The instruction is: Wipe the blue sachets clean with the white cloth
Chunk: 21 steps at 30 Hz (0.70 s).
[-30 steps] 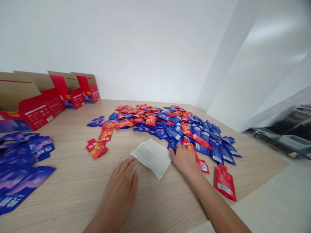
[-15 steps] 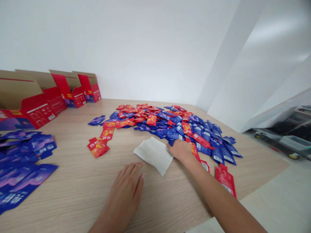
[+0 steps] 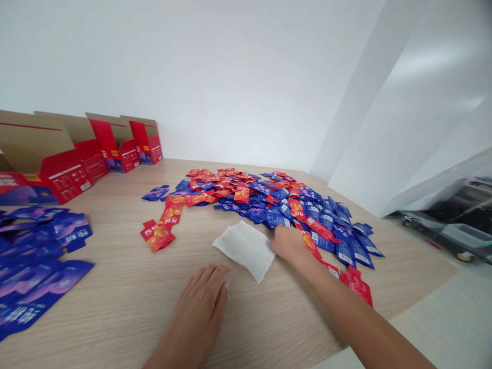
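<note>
A white folded cloth or tissue (image 3: 246, 249) lies on the wooden table in front of me. My left hand (image 3: 205, 300) rests palm down near its lower left corner, fingers loosely stretched out, holding nothing. Beside the cloth's right edge is my right hand (image 3: 289, 243), its fingers curled down at the border of a heap of packets. Whatever those fingers hold, if anything, is hidden beneath the hand. Closest to that hand are blue sachets (image 3: 273, 216) and a red sachet (image 3: 310, 243).
Blue-purple sachets (image 3: 42, 279) are fanned out at the left. Two orange-red sachets (image 3: 157, 234) lie left of the cloth. Open red cartons (image 3: 67, 174) stand along the wall. A red packet (image 3: 357, 286) lies near the right table edge; a wheeled cart (image 3: 434, 236) stands beyond.
My right hand's fingers have curled in more and sit slightly right of the cloth's edge. The whole view has shifted slightly; my left hand stays in about the same place.
</note>
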Available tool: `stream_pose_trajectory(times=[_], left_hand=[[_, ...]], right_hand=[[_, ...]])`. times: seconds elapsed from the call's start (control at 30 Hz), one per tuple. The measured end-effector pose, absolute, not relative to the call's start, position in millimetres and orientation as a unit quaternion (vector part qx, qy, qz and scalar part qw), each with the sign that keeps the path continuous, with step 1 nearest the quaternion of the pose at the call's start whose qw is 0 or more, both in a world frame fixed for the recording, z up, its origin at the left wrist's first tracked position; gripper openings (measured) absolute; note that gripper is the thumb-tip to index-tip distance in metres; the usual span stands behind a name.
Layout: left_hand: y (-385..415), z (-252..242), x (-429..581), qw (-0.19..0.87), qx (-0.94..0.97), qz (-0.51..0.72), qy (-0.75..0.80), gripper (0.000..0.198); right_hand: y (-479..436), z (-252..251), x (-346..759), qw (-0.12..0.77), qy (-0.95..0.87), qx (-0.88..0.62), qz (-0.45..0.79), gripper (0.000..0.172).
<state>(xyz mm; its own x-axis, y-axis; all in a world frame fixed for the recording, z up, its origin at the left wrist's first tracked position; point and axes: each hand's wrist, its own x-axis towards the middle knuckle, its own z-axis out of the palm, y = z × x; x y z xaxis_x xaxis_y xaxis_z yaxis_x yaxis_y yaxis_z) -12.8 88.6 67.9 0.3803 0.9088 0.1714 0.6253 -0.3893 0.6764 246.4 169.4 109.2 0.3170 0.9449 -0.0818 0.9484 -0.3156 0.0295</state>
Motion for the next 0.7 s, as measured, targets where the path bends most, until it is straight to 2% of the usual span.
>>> stream_pose_trajectory(times=[0.2,0.3,0.4,0.47,0.53,0.7], left_hand=[[91,73,-14,0.295,0.769,0.294,0.485,0.046],[93,73,-13,0.318,0.751,0.314,0.487,0.045],[96,70,-10,0.356,0.718,0.334,0.497,0.046],[97,68,-8,0.387,0.688,0.350,0.504,0.051],[97,66,-4,0.418,0.659,0.371,0.503,0.059],[98,61,1,0.472,0.608,0.420,0.481,0.066]], right_hand=[[163,124,271,-0.013,0.627,0.777,-0.057,0.039],[162,137,283,-0.080,0.645,0.754,-0.094,0.038],[155,145,282,-0.182,0.652,0.722,-0.145,0.024],[144,144,270,-0.254,0.650,0.688,-0.202,0.023],[131,137,248,-0.306,0.644,0.641,-0.284,0.029],[96,114,184,-0.340,0.615,0.526,-0.479,0.041]])
